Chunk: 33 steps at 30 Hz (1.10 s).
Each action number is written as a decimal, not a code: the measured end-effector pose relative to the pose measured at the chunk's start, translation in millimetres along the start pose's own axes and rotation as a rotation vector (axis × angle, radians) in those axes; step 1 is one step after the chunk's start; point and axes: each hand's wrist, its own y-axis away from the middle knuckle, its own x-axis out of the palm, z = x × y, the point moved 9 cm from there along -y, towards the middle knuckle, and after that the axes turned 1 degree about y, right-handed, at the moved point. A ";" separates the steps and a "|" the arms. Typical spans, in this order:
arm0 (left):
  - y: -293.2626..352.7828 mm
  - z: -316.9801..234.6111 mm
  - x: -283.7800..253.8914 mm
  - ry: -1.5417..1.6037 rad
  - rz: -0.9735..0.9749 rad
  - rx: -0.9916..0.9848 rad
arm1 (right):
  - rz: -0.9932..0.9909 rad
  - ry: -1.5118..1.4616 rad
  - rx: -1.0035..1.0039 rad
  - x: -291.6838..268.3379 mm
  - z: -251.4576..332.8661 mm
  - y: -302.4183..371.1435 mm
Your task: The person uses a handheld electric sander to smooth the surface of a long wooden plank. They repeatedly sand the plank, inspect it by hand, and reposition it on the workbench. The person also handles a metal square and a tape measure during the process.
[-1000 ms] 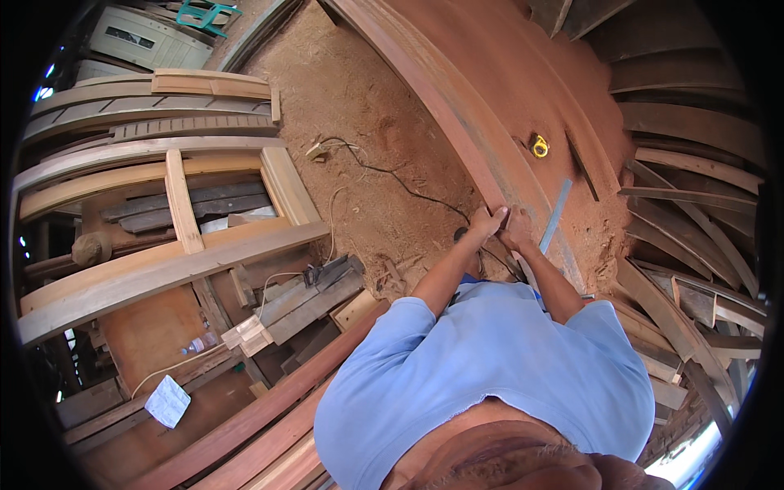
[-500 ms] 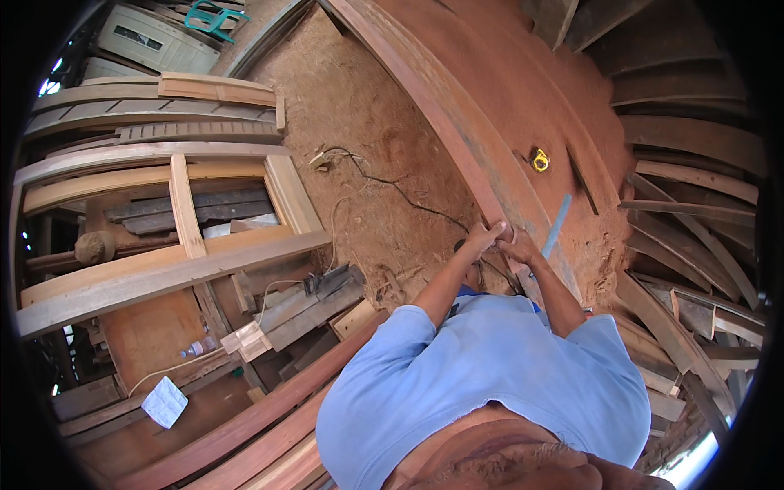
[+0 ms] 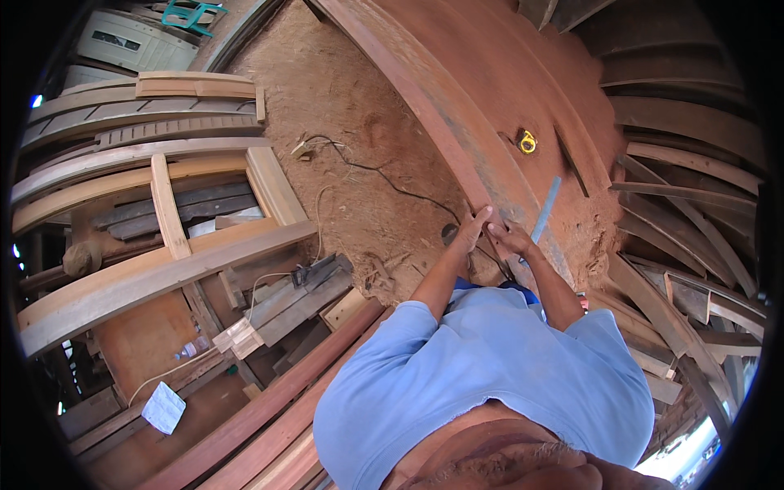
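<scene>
A long reddish wooden beam (image 3: 447, 147) runs from the far top down toward my body. My left hand (image 3: 472, 229) is closed at the left side of its near part, thumb and fingers against the wood. Just right of it, my right hand (image 3: 512, 238) lies over the beam, fingers pointing left and the thumb apart from them. Its palm side is hidden. A flat light-blue strip (image 3: 546, 208) slants up beside my right hand. Farther off, a yellow tape measure (image 3: 527, 142) rests on the reddish wood dust.
A black cable (image 3: 377, 177) crosses the dusty ground left of the beam. At left stand a wooden frame (image 3: 167, 204) and stacked timber, with a white paper (image 3: 164, 407) nearer. Curved-looking boards (image 3: 686, 126) line the right side. A teal chair (image 3: 192, 15) stands far left.
My hands, close together before, have come slightly apart, and the right fingers have loosened. The whole scene has shifted a little left in the view.
</scene>
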 end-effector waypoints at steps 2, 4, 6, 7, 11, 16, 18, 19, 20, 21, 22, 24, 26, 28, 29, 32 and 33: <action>0.1 0.6 2.6 0.040 -0.016 0.035 | 0.027 0.002 -0.007 2.5 -4.7 -2.2; 0.4 -0.3 2.9 0.051 -0.011 0.068 | 0.060 0.050 -0.002 5.2 -5.4 -1.8; 1.8 -2.1 1.6 0.034 0.017 0.098 | 0.097 0.143 0.014 7.5 -1.6 0.1; 2.5 -2.4 -4.7 0.031 -0.008 0.100 | 0.084 0.106 -0.062 10.1 13.4 1.7; 8.5 6.4 -30.8 0.001 -0.073 0.128 | 0.148 0.127 -0.110 32.0 25.0 6.7; 23.5 25.8 -90.7 0.000 -0.126 0.045 | 0.201 0.289 -0.049 79.1 28.9 -2.1; 32.3 22.9 -110.6 -0.046 -0.145 0.006 | 0.188 0.316 -0.081 100.8 22.8 -14.9; 36.9 23.9 -124.7 -0.022 -0.170 0.035 | 0.196 0.342 -0.088 114.0 25.4 -17.8; 42.8 16.6 -128.6 -0.001 -0.185 0.056 | 0.198 0.365 -0.085 123.8 26.2 -20.7; 52.6 9.6 -136.3 0.007 -0.295 0.108 | 0.233 0.401 -0.093 135.1 27.5 -24.1; 57.2 12.4 -142.9 0.052 -0.255 0.067 | 0.254 0.381 -0.104 145.7 25.9 -26.6; 64.5 15.6 -153.9 0.135 -0.166 -0.011 | 0.284 0.331 -0.127 167.5 20.9 -32.4; 70.3 10.6 -165.3 0.126 -0.160 -0.021 | 0.457 -0.116 0.067 176.9 10.1 -32.0; 78.0 3.1 -169.6 0.120 -0.158 -0.011 | 0.504 -0.323 0.194 184.1 1.2 -31.1; 80.3 -4.3 -164.3 0.123 -0.153 0.007 | 0.464 -0.299 0.219 185.7 -9.7 -37.6; 79.8 -10.9 -149.2 0.154 -0.098 0.003 | 0.343 -0.415 0.240 187.8 -10.3 -31.5; 78.8 -7.1 -148.2 0.170 -0.075 -0.008 | 0.332 -0.527 0.294 184.4 2.5 -19.4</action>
